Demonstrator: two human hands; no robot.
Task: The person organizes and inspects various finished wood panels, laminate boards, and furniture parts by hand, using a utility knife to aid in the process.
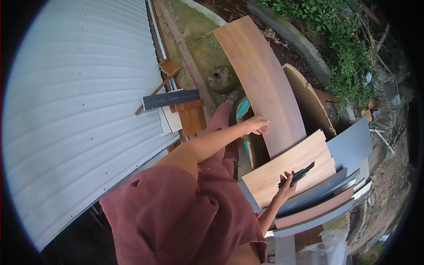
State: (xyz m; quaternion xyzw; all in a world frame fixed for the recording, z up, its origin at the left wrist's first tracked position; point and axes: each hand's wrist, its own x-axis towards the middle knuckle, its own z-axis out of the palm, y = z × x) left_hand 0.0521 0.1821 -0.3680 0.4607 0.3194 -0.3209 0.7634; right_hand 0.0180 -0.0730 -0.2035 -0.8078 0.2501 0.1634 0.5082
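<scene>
A long wood-grain plank (265,75) stretches from the upper middle down to a lighter board. My left hand (257,125) is closed at the plank's left edge, its curled fingers overlapping the surface. In my right hand (288,187) is a utility knife (304,172) with a dark green-and-black handle, its dark blade pointing up and right. The knife lies over the pale wood-grain board (269,179), whose upper edge meets the lower end of the plank.
Several grey and pink panels (318,207) are stacked below the pale board. An opened cardboard box (309,99) stands beside the plank. Corrugated metal sheeting (84,110) fills the left, with board offcuts (172,99) at its edge. A round concrete block (221,78) sits near my foot.
</scene>
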